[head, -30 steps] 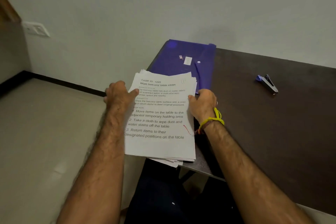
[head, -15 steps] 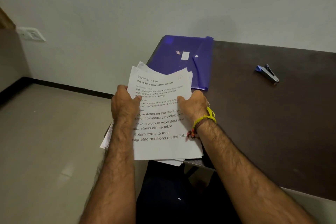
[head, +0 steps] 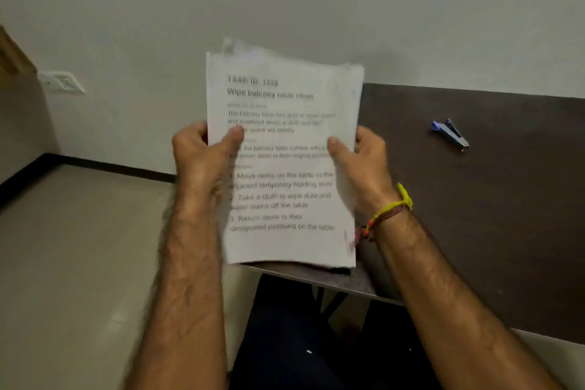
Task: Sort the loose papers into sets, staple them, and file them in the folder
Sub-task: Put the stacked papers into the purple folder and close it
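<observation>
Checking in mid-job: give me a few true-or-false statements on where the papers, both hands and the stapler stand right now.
1. Both hands, left hand and right hand, grip the stack of white printed papers. True.
2. The papers lie flat on the dark brown table. False: they are held up, upright.
3. The small blue and grey stapler lies on the table, untouched. True.
4. The right hand holds the stapler. False: it holds the stack's right edge.

Both forearms bare, reaching forward and up. Left hand (head: 202, 155) gripping the left edge of the paper stack (head: 285, 152), thumb across the front. Right hand (head: 361, 165) gripping the right edge likewise, yellow thread band (head: 392, 209) on its wrist.
</observation>
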